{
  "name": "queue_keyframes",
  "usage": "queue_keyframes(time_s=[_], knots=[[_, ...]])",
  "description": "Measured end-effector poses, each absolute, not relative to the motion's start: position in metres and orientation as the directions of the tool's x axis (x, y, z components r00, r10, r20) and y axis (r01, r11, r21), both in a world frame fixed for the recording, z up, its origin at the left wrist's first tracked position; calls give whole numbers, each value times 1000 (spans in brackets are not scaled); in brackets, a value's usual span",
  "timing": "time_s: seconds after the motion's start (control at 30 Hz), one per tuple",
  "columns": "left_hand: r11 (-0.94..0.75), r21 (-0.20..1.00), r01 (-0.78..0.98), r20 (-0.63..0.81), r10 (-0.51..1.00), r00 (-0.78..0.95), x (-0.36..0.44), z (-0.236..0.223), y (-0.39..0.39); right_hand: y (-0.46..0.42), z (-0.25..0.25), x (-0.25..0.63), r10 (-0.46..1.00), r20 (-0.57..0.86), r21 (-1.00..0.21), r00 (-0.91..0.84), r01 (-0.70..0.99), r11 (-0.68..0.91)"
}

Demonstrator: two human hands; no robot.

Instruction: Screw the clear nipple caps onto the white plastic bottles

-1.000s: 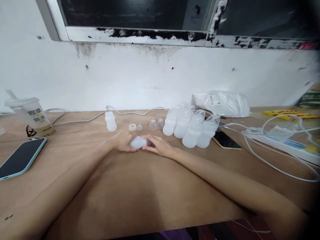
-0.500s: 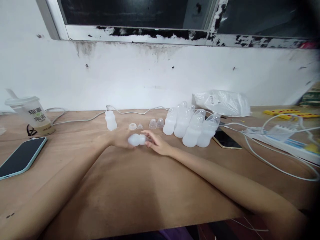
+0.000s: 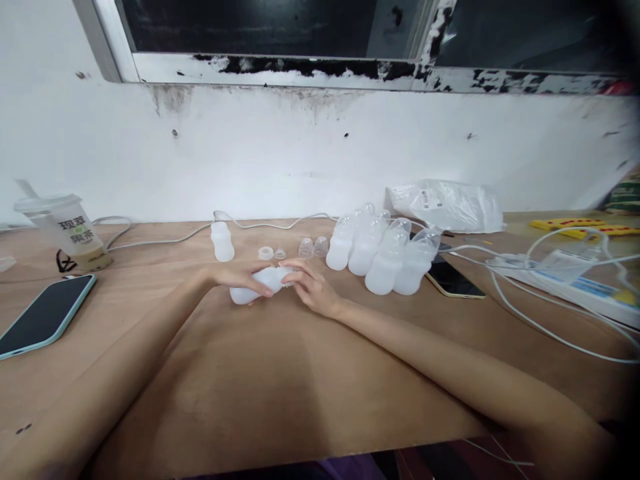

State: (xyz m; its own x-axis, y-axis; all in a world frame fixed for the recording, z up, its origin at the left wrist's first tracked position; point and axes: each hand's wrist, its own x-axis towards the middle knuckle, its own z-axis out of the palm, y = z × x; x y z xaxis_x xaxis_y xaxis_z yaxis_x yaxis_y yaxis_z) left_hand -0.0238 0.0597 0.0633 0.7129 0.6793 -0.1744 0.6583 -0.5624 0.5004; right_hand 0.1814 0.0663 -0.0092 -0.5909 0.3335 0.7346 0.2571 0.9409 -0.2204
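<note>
A frosted white baby bottle (image 3: 243, 295) lies tilted on its side in my left hand (image 3: 239, 275), thumb across its body. My right hand (image 3: 313, 288) has its fingers closed around the bottle's top end; the collar and nipple there are mostly covered. Just beyond my hands sit a screw ring (image 3: 266, 253), a clear nipple (image 3: 280, 253) and two clear domed caps (image 3: 305, 248). A bottle body (image 3: 222, 241) without a top stands upright to the left. Several capped baby bottles (image 3: 384, 265) stand grouped at the right.
A drink cup (image 3: 75, 230) and a phone (image 3: 47, 313) are at the left. Another phone (image 3: 454, 277), a power strip (image 3: 575, 287) with looping white cables and a plastic bag (image 3: 445, 205) lie at the right. The wall (image 3: 250, 153) borders the table's back.
My left hand has shifted its hold on the bottle, so more of the body now shows, with its base pointing down and left. My right hand has turned slightly at the top end.
</note>
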Motion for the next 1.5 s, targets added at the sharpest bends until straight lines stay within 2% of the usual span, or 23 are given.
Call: queue_keyframes(time_s=[0.1,0.17,0.23,0.33,0.43,0.53,0.8,0.9,0.97,1.1,1.27,1.5], knots=[[-443,625,643,-364,563,742,-34,70,56,67,-12,182,331,802,-157,-497,360,920],[-403,671,622,-370,546,752,-39,72,56,68,-11,185,392,824,-201,-409,436,877],[-414,687,597,-212,672,710,-42,70,61,70,-8,186,456,794,-251,-402,467,848],[-438,642,629,211,890,404,-43,59,77,70,-5,185,509,691,-272,-513,467,841],[-461,530,711,514,842,163,-45,40,93,67,-4,181,538,587,-264,-605,485,834],[-451,352,820,631,762,148,-45,25,100,65,-4,180,562,507,-262,-654,504,823],[-315,-108,943,599,736,315,-36,29,102,67,-5,178,601,467,-293,-648,528,797],[-291,-199,936,606,714,351,-40,35,109,68,-6,177,599,470,-288,-648,529,798],[-274,-204,940,625,702,341,-45,37,115,68,-6,177,596,472,-285,-650,527,801],[-217,-133,967,656,712,250,-57,36,126,68,-6,177,601,465,-280,-651,535,797],[-164,-64,984,602,781,169,-66,37,135,68,-6,177,594,463,-275,-658,531,802],[-135,-124,983,558,810,182,-71,42,135,67,-5,177,602,462,-278,-651,538,796]])
